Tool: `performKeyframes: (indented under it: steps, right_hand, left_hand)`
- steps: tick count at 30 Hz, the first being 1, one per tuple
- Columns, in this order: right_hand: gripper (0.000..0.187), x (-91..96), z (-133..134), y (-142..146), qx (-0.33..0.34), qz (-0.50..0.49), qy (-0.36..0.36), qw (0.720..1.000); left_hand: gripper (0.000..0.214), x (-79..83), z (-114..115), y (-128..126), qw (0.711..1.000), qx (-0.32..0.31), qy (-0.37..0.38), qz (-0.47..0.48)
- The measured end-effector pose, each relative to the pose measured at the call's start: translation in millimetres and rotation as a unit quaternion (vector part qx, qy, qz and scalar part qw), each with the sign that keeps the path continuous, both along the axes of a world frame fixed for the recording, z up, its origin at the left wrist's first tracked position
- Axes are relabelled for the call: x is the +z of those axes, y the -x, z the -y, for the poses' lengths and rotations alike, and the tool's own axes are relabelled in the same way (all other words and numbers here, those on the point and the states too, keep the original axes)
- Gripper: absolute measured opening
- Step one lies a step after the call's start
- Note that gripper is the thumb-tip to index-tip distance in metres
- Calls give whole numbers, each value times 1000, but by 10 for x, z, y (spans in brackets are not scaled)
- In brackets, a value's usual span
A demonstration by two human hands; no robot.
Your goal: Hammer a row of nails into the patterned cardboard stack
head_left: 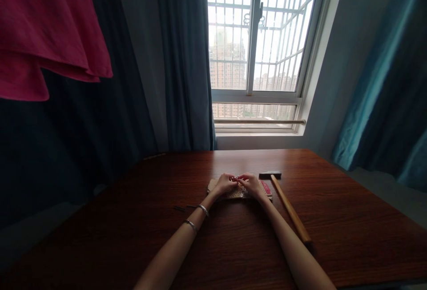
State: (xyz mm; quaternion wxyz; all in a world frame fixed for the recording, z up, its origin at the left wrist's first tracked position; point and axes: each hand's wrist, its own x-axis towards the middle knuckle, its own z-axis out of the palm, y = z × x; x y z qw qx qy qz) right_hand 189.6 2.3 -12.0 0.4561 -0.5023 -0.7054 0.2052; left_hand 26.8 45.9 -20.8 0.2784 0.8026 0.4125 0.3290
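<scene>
A small tan board (240,193) with rows of tiny dots or holes lies on the dark wooden table (140,232). Both my hands rest over it, fingertips meeting at its far edge. My left hand (225,184) and my right hand (251,183) are pinched together on a small reddish thing (235,179) between them; it is too small to name. Two bracelets sit on my left forearm (196,216).
A hammer (287,204) with a long wooden handle lies just right of the board, its dark head at the far end. Two thin dark nails or pins (185,207) lie left of my left arm. Behind the table are a barred window (253,50), blue curtains and a hanging red cloth (43,27).
</scene>
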Motion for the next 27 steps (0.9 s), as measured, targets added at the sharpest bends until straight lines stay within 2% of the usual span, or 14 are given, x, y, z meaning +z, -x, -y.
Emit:
performKeyframes:
  steps: [7,19,24,27]
  right_hand:
    - [21,4,8,13,-1,-8,11,1000]
    - [24,137,80,-46,-26,-24,26,999]
    - [27,330,143,-300,-88,-30,-1,996]
    - [30,426,268,-569,-196,15,-13,980]
  left_hand:
    - [24,33,47,-14,1000,12,18,3]
    - [27,72,105,-4,998,8,51,26]
    - [27,75,114,-1,998,9,51,19]
    - [27,82,121,1,999,5,52,14]
